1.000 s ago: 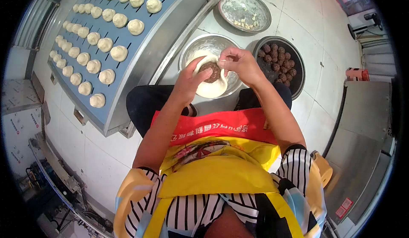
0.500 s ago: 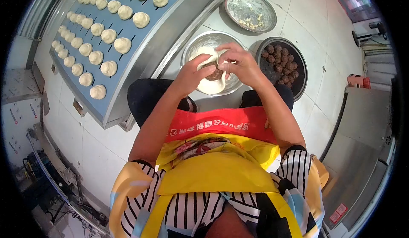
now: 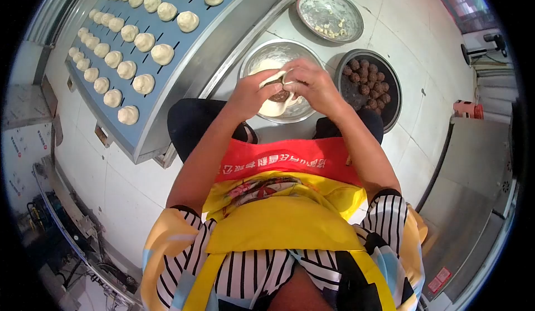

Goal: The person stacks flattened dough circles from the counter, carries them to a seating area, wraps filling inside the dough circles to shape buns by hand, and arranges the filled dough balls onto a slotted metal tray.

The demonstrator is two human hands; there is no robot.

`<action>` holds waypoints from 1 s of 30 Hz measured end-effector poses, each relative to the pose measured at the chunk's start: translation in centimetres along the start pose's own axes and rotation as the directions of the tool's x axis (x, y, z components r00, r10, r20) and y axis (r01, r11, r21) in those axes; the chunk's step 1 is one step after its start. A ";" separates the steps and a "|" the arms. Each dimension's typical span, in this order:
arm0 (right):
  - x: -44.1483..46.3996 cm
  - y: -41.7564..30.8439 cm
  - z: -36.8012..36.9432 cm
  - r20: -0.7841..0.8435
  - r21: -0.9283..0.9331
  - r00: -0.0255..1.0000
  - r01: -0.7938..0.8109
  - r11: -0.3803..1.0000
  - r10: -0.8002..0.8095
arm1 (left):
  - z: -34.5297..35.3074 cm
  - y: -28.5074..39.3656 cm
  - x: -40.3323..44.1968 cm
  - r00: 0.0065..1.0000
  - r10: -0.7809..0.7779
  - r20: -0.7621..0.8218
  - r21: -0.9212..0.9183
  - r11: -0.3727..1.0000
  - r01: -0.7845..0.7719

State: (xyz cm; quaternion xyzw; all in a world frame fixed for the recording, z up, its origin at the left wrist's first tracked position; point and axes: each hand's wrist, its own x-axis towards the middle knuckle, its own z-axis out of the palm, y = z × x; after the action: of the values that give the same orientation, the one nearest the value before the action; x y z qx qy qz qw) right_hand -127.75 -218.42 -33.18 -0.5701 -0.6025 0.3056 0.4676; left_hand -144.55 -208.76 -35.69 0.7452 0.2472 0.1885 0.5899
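Dough [image 3: 268,109] sits between both hands, above a shiny metal bowl [image 3: 306,108] on a pale tiled floor [image 3: 134,194]. At left, a blue slotted board [image 3: 167,79] carries rows of round, swirled buns [image 3: 144,84]. Beyond the bowl, a metal dish [image 3: 329,10] holds small pale scraps; a dark pan [image 3: 348,92] holds rough brown balls [image 3: 365,80]. Soft and off-white, the dough is partly open around brown filling [image 3: 280,96]. The left hand [image 3: 247,95] supports it, thumb against the filling; the right hand [image 3: 316,85] pinches its rim.
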 end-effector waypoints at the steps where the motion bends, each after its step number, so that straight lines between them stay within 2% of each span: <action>1: -0.1 0.1 0.2 -0.003 -0.020 1.000 0.004 1.000 -0.004 | -0.3 0.0 0.2 1.000 -0.014 0.016 0.015 1.000 0.013; 2: -0.2 0.2 0.2 -0.006 -0.041 1.000 0.006 0.999 -0.006 | -0.6 0.0 0.5 0.999 -0.027 0.034 0.029 0.999 0.026; 3: -0.1 -0.2 0.2 -0.076 0.026 0.990 -0.121 0.992 0.123 | -0.6 0.0 0.6 0.998 -0.042 0.051 0.042 0.998 0.040; 4: 0.1 -0.9 0.0 -0.136 0.102 0.959 -0.238 0.966 0.250 | -0.2 -0.7 0.5 0.982 -0.188 0.014 -0.438 0.882 0.175; 5: 0.3 -1.2 -0.1 -0.187 0.183 0.909 -0.341 0.922 0.374 | 0.7 -1.5 0.2 0.985 -0.172 -0.034 -0.593 0.796 0.119; 6: 0.3 -0.5 -0.1 -0.209 0.273 0.910 -0.296 0.915 0.357 | 1.9 -2.2 -0.1 0.984 -0.162 -0.080 -0.726 0.686 0.054; 7: 0.2 0.0 0.0 -0.172 0.235 0.920 -0.310 0.921 0.353 | 3.0 -2.8 -0.4 0.979 -0.162 -0.128 -0.834 0.552 -0.018; 8: 0.0 0.5 0.2 -0.130 0.195 0.926 -0.327 0.925 0.355 | 4.1 -3.5 -0.8 0.950 -0.263 -0.168 -0.842 0.540 0.001; 11: -0.3 0.4 0.1 -0.001 0.135 0.956 -0.291 0.947 0.293 | 4.3 -4.5 -1.6 0.950 -0.273 -0.152 -0.782 0.621 0.054; 12: -0.4 0.4 0.2 0.014 0.144 0.965 -0.260 0.955 0.260 | 3.6 -4.2 -1.8 0.954 -0.261 -0.147 -0.647 0.755 0.107; 15: -0.1 0.2 -0.1 0.051 0.088 0.978 -0.207 0.974 0.204 | 1.6 -2.6 -1.4 0.976 -0.208 -0.064 -0.362 0.916 0.171; 16: -0.1 0.3 0.0 0.046 0.051 0.978 -0.208 0.977 0.206 | 1.3 -2.9 -1.1 0.983 -0.180 -0.034 -0.393 0.907 0.152; 17: -0.1 0.3 0.1 0.043 0.013 0.977 -0.209 0.978 0.209 | 1.2 -2.8 -1.0 0.988 -0.146 -0.059 -0.338 0.934 0.118; 19: 0.2 -0.8 0.4 -0.006 0.045 0.944 -0.329 0.943 0.329 | 0.8 -1.5 -1.0 0.991 -0.078 -0.108 -0.225 0.973 0.052; 20: 0.2 -1.1 0.5 -0.028 0.063 0.922 -0.385 0.921 0.387 | 1.0 -1.7 -1.1 0.984 -0.120 -0.129 -0.203 0.975 0.092; 22: 0.1 0.2 0.8 0.005 0.084 0.935 -0.354 0.932 0.355 | 1.3 -1.9 -1.0 0.964 -0.202 -0.173 -0.161 0.972 0.174; 25: -0.3 1.1 0.9 0.034 0.072 0.974 -0.226 0.971 0.224 | 0.9 -2.2 -1.1 0.987 -0.133 -0.094 -0.110 0.986 0.123; 26: -0.4 1.1 1.1 0.043 0.063 0.986 -0.167 0.984 0.164 | 0.3 -2.2 -1.1 0.995 -0.077 -0.058 -0.023 0.997 0.076; 29: -0.5 1.0 1.6 0.015 0.165 0.986 -0.165 0.972 0.165 | -0.7 -0.8 -0.5 0.997 -0.062 0.055 0.015 0.998 0.061; 30: -0.6 1.1 1.7 0.010 0.129 0.979 -0.201 0.971 0.201 | -0.9 -1.4 -0.1 0.997 -0.025 0.070 0.057 0.998 0.021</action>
State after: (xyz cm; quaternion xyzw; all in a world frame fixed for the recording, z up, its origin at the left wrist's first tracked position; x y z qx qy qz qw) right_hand -128.89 -218.53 -34.94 -0.5973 -0.5198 0.3887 0.4712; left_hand -145.36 -207.85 -36.79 0.7648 0.2402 0.1482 0.5792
